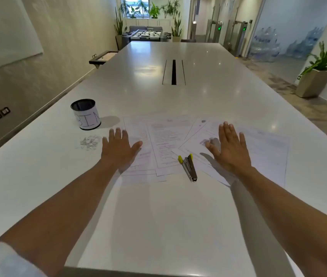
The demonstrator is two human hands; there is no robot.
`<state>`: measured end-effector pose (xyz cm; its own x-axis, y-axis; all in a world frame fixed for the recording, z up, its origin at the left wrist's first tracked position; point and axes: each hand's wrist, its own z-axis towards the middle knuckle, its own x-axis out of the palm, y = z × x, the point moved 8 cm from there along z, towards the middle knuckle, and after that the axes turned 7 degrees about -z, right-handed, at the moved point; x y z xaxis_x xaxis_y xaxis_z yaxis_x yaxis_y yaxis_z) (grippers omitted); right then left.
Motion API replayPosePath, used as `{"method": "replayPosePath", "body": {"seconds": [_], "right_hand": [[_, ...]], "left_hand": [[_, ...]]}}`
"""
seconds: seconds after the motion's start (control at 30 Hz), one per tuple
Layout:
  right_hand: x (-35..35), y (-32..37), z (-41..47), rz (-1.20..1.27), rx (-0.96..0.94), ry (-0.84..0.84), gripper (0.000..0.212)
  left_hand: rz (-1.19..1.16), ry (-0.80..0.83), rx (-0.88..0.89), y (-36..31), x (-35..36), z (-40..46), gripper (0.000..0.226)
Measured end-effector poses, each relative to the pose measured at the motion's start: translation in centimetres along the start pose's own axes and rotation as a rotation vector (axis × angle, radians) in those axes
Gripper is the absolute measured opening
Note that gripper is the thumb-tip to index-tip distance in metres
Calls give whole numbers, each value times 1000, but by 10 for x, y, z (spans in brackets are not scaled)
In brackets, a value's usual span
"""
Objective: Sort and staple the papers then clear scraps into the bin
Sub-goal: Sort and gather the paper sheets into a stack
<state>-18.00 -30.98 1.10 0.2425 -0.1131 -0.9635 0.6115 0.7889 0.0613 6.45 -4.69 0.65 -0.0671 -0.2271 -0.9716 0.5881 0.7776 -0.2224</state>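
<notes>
A long white table (208, 80) runs away from me down a bright room, with potted plants (154, 11) by the far window and a slot for cables set into the tabletop's middle.

The papers (164, 136) lie spread in front of me, several printed sheets overlapping and fanned at different angles; the middle sheet runs lengthwise away from me, and the sheets to the right are turned askew. The stapler (188, 166) rests on their near edge, between my hands, its long axis running from near-right to far-left. Its yellow-tipped end points away from me and stands open in a V, and the metal end points back toward me.

My left hand (119, 149) is flat and spread wide, palm down, over the left edge of the sheets, holding nothing. My right hand (229, 147) is likewise flat with straight fingers over the right-hand sheets; whether either palm actually presses the paper I cannot tell.

Left of my left hand lies a small heap of scraps (89, 141) on the bare table. Just beyond them stands the bin (85, 116), an upright dark can wrapped in a white label reading BIN; its inside looks dark, and I cannot tell whether it holds anything.
</notes>
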Motion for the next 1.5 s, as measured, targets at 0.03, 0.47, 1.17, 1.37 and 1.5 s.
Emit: {"method": "replayPosePath", "body": {"seconds": [0.03,0.47,1.17,1.37,1.5], "right_hand": [[4,0,-2,0,13,32,94],[41,-4,-11,-17,45,238,86],[43,-8,-6,-1,61,193,81],[41,-6,-8,7,59,159,79],[39,-6,-7,21,71,170,75]], "left_hand": [[8,26,-47,4,6,-3,90],[-82,-53,-434,19,6,-4,91],[-840,-47,-557,13,-4,33,110],[-947,-12,-524,7,11,29,83],[-952,-46,-416,3,1,35,77]]}}
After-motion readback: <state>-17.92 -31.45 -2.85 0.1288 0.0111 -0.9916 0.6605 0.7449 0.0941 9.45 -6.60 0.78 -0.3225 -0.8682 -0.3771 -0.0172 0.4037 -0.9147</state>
